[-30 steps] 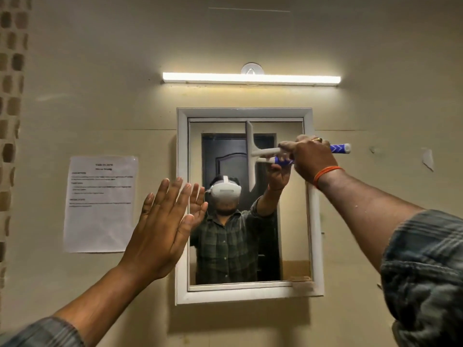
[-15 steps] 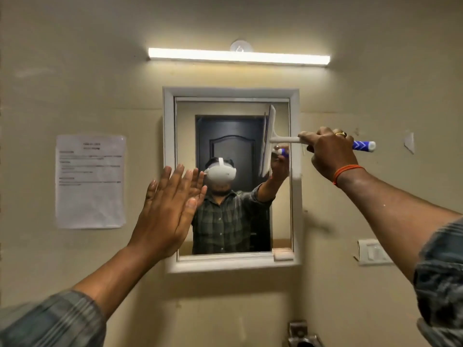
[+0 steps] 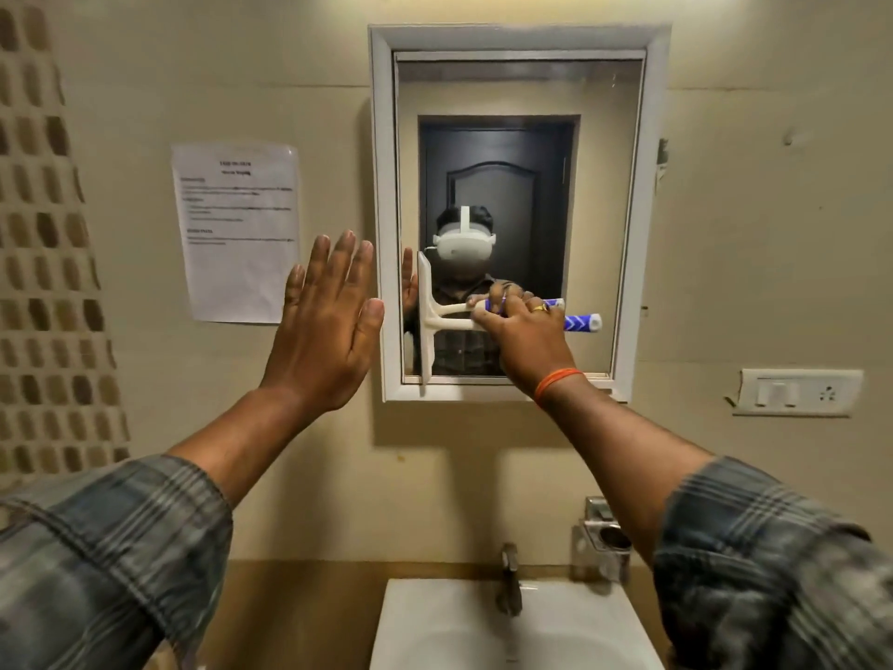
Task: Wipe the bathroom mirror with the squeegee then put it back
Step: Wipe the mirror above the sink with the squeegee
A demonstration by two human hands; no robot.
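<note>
The bathroom mirror (image 3: 599, 195) hangs on the wall in a white frame (image 3: 384, 186). My right hand (image 3: 524, 340) grips the blue-and-white handle of a white squeegee (image 3: 426, 326). Its blade stands upright against the glass at the mirror's lower left corner, its lower end at the bottom frame. My left hand (image 3: 326, 326) is raised flat with fingers spread, beside the frame's left edge, its thumb touching or nearly touching the frame. It holds nothing. The glass reflects a person with a headset and a dark door.
A printed paper sheet (image 3: 237, 234) is taped to the wall left of the mirror. A switch plate (image 3: 797, 393) sits at the right. Below are a white sink (image 3: 425, 626), a tap (image 3: 510, 580) and a metal holder (image 3: 604, 539). Brown tiles (image 3: 43, 282) line the far left.
My right hand has carried the squeegee from the mirror's upper right down to its lower left corner. The view has tilted down, bringing the sink and tap into sight. My left hand stays raised.
</note>
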